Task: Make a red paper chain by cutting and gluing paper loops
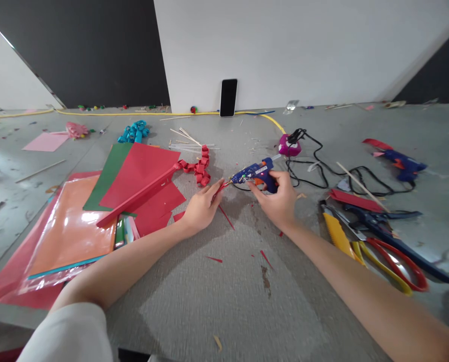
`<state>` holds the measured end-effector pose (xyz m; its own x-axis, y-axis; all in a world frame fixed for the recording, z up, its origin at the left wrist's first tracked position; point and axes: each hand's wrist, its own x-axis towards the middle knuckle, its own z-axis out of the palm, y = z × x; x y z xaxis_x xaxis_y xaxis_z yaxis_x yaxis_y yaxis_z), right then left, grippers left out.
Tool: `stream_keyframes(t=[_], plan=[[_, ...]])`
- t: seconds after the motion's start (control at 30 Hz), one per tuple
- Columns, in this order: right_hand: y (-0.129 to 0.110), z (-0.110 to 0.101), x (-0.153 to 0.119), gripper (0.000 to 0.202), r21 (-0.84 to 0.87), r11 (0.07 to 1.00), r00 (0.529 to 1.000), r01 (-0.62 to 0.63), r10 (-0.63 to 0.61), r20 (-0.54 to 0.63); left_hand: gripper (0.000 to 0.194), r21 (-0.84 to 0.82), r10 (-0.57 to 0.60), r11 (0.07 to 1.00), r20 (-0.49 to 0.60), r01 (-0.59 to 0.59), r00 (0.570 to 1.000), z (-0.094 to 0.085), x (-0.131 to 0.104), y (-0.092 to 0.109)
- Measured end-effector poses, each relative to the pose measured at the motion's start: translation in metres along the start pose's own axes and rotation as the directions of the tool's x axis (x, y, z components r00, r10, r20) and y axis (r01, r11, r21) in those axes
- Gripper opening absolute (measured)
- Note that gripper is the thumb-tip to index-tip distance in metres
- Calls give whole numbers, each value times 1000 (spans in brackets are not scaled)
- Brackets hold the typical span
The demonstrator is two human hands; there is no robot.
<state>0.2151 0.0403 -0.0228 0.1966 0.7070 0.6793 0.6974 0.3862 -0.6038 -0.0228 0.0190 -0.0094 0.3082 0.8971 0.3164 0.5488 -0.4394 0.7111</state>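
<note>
My right hand [279,198] is wrapped round the handle of a blue glue gun [256,172] with an orange trigger. Its nozzle points left and meets a small red paper piece [223,187], pinched in my left hand [202,207]. A chain of red paper loops [202,168] lies just beyond my left hand. Red paper sheets [145,173] and a folded red strip [137,197] are to its left, over a green sheet [104,181]. Thin red scraps [226,217] lie on the grey surface between my forearms.
A phone [228,98] leans against the white wall. A purple socket [289,146] with black cables is behind my right hand. Scissors [398,261], cutters and a second glue gun [405,163] lie right. An orange sheet in plastic [74,226] lies left.
</note>
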Motion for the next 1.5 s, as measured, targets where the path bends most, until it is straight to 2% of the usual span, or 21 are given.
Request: stream_keyframes(t=[0.43, 0.93, 1.5], plan=[[1, -1, 0, 48, -11, 998, 998, 69, -69, -7, 41, -8, 43, 999, -32, -43, 999, 3, 0, -5], [3, -1, -1, 31, 4, 993, 992, 121, -120, -30, 41, -39, 60, 997, -37, -62, 997, 3, 0, -6], [2, -2, 0, 28, -6, 992, 992, 123, -123, -25, 40, -31, 54, 998, -41, -55, 998, 3, 1, -6]])
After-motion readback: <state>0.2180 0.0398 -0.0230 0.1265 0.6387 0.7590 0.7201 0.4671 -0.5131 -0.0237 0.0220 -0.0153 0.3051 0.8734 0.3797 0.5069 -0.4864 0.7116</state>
